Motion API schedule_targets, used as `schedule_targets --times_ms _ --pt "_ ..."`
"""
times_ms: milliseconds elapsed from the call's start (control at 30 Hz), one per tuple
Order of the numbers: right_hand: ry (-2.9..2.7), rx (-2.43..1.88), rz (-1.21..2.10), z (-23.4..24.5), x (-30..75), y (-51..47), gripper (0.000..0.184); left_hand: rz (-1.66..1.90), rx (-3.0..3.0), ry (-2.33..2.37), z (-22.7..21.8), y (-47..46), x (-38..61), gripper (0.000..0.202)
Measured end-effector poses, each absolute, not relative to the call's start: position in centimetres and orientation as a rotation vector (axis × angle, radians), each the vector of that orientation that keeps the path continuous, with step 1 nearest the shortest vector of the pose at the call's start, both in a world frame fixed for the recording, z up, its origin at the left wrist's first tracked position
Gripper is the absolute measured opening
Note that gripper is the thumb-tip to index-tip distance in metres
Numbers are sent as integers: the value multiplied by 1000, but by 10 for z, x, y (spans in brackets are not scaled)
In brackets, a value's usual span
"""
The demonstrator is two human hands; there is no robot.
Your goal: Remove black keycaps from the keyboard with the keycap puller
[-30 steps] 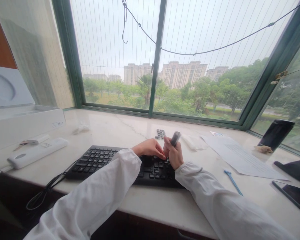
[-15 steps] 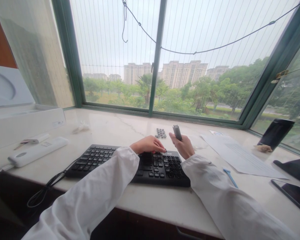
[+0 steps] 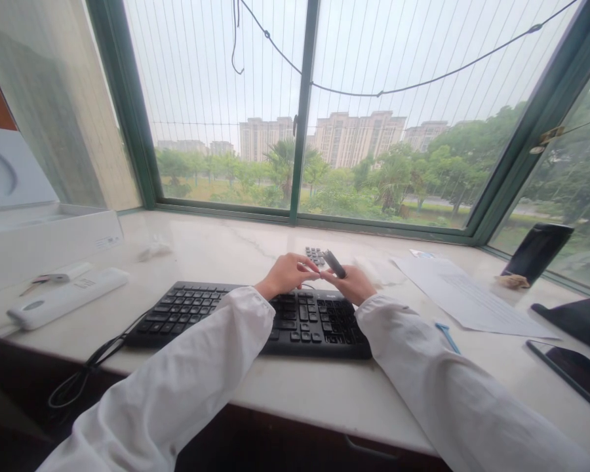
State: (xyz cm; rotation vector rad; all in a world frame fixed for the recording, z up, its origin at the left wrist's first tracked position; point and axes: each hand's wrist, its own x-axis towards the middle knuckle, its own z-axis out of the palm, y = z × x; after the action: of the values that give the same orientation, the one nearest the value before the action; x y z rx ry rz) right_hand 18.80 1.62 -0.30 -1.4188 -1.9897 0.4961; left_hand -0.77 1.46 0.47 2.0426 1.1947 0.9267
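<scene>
Both of my hands meet above the upper edge of a black keyboard. My left hand is closed in a pinch, and whatever lies at its fingertips is too small to make out. Those fingertips touch or nearly touch the fingers of my right hand. A short dark grey tool is held in my right hand, its far end pointing up and to the left. Just beyond the hands, a group of loose keycaps lies on the counter, partly hidden. On the keyboard's right side, the number pad shows bare key places.
To the right are a printed sheet, a blue plastic tool, a phone and a dark upright device. A white power strip, a white box and a black cable are on the left.
My left hand has lifted from the keyboard toward my right hand. The right hand has moved left and turned, tilting the grey tool to the left. The view has shifted slightly.
</scene>
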Motion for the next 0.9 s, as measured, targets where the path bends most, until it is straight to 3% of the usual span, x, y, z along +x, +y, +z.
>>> schedule_targets --times_ms 233,467,700,900 --pt "-1995 -1423 458 -4 187 16 37 896 2102 1164 3 15 -7 44" --pt "-2011 -1427 432 -8 187 19 33 1077 2363 1207 -2 16 -5 20" --pt "-2013 -1413 367 -8 185 18 30 1112 2429 1194 -2 15 -3 18" --pt "-2073 -1566 88 -9 187 18 28 1053 2445 1378 0 16 -8 20"
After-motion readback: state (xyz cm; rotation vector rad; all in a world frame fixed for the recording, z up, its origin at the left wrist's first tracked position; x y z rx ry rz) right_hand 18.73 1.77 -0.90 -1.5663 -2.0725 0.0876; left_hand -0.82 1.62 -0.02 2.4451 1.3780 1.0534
